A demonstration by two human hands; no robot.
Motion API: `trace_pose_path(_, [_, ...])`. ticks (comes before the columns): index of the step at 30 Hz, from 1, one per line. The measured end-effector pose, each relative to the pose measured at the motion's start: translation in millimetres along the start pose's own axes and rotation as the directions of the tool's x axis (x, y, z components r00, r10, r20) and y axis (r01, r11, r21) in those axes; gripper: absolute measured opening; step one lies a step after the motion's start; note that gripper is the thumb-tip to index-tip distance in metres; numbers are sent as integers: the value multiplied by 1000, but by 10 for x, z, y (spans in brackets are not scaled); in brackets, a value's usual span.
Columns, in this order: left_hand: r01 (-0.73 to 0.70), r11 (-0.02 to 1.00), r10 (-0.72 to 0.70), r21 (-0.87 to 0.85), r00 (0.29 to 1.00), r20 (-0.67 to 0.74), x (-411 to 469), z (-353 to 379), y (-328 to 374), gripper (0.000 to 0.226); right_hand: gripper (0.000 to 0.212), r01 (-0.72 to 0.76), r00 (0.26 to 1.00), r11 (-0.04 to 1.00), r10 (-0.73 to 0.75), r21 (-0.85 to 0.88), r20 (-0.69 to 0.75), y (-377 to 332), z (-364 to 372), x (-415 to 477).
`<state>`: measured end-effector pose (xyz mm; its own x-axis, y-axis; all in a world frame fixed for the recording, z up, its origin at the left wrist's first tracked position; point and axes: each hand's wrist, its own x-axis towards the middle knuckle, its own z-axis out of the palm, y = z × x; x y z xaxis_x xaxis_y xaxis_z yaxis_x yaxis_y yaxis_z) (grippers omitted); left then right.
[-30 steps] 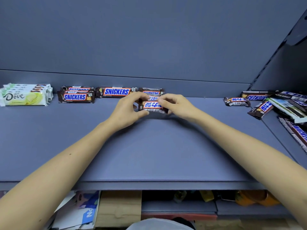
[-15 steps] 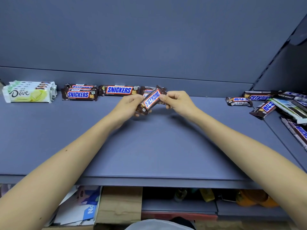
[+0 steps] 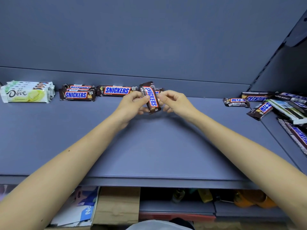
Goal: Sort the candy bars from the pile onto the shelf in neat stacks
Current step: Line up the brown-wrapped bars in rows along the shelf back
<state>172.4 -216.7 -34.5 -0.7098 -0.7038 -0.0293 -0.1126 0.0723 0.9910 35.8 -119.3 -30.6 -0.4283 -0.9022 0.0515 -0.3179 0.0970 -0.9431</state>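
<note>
Grey shelf [image 3: 149, 150]: left hand [image 3: 132, 104], right hand [image 3: 176, 102] pinch one Snickers bar [image 3: 151, 97].

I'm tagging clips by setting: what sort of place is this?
Likely a shop or mock retail display: a dark grey metal shelf with back panel, brown Snickers bars stacked along its back, pale green-and-white Dove bars at left, and a loose pile of mixed bars at right.
</note>
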Motion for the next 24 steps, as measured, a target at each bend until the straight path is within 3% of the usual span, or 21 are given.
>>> trace_pose_path(4, [63, 989, -61, -133, 998, 22, -7, 60, -15, 4, 13, -66, 993, 995, 72, -68, 91, 87, 19, -26])
trace_pose_path(8, [86, 992, -97, -91, 989, -114, 44, 51, -116, 20, 16, -65, 998, 980, 62, -190, -18, 140, -10, 67])
trace_pose_path(10, [75, 996, -65, 40, 974, -216, 79, -19, -191, 32, 14, -81, 996, 953, 70, -292, -50, 167, -64, 127])
trace_pose_path(11, [64, 970, -12, 234, 976, -216, 84, -60, -230, 36, 9, -93, 995, 938, 79, -335, -56, 177, -85, 153])
trace_pose_path(12, [38, 874, 48, 485, 985, -163, 82, -98, -273, 37, 6, -105, 994, 924, 87, -367, -66, 182, -101, 176])
trace_pose_path(13, [-13, 715, 98, 699, 992, -81, 70, -125, -311, 34, 11, -114, 993, 915, 90, -387, -81, 196, -111, 205])
trace_pose_path(15, [-108, 450, 137, 886, 989, 51, 35, -131, -331, 29, 17, -139, 987, 906, 94, -399, -130, 224, -109, 272])
trace_pose_path(16, [-124, 398, 142, 909, 987, 73, 29, -130, -316, 28, 14, -156, 982, 900, 98, -406, -158, 236, -91, 304])
trace_pose_path(24, [-126, 370, 171, 920, 983, 66, 58, -136, -278, 25, 31, -191, 954, 846, 41, -497, -296, 306, 38, 444])
